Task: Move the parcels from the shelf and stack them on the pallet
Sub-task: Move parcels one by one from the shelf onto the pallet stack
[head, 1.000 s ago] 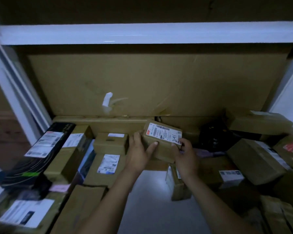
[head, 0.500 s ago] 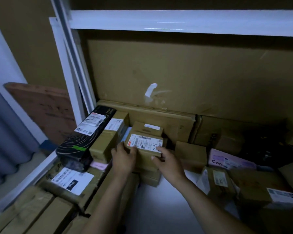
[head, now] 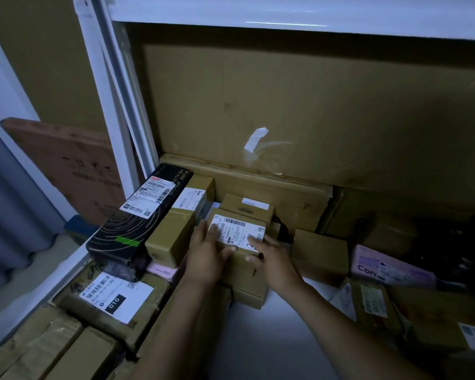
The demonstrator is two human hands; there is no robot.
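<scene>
A small brown parcel [head: 237,233] with a white barcode label sits on top of other brown boxes in the middle of the shelf floor. My left hand [head: 207,255] grips its left side, with the thumb across the label. My right hand [head: 276,260] holds its right front corner, fingers spread over the edge. Another small brown box [head: 247,205] stands right behind the parcel. Around it lie several more parcels: a long black box [head: 137,223] to the left, a brown box [head: 176,234] next to that, and a parcel marked 010 [head: 113,297] at the front left.
A large cardboard sheet [head: 313,111] leans against the back. A white shelf beam [head: 285,12] runs overhead and a white upright [head: 113,105] stands at the left. A brown box [head: 321,250] and a lilac box [head: 390,267] lie to the right. Pale shelf floor [head: 258,341] shows between my forearms.
Both hands carried the labelled parcel to the left and down onto the boxes beside the black box. The view swung left with it.
</scene>
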